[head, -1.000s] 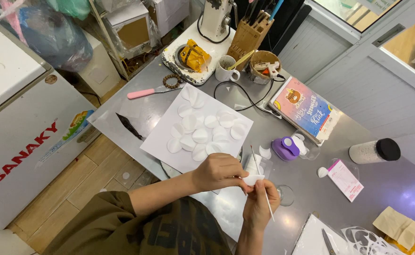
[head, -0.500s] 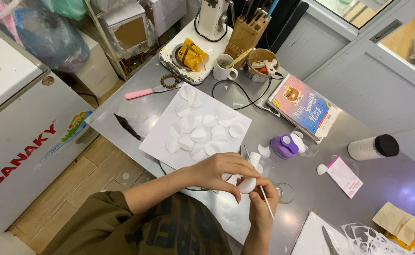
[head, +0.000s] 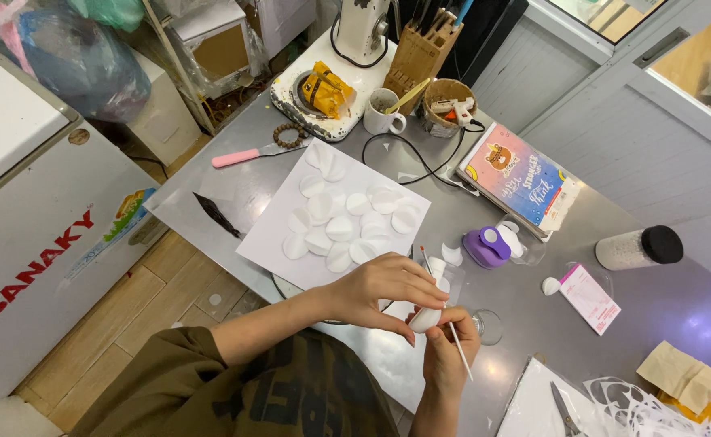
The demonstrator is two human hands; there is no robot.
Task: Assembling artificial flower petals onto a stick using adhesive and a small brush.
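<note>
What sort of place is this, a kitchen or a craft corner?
Probably a home craft bench set up in a kitchen: white paper circles, a purple paper punch and a glue gun share the metal table with a knife block.

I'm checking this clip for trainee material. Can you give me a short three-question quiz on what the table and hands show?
1. True or false: the white petal is pinched between the left hand and the right hand.
2. What thin tool does the right hand hold? A) thin white stick B) pink-handled knife C) purple punch
3. Where do most of the loose white paper circles lie?

Key:
1. True.
2. A.
3. On the white sheet, beyond the hands.
</note>
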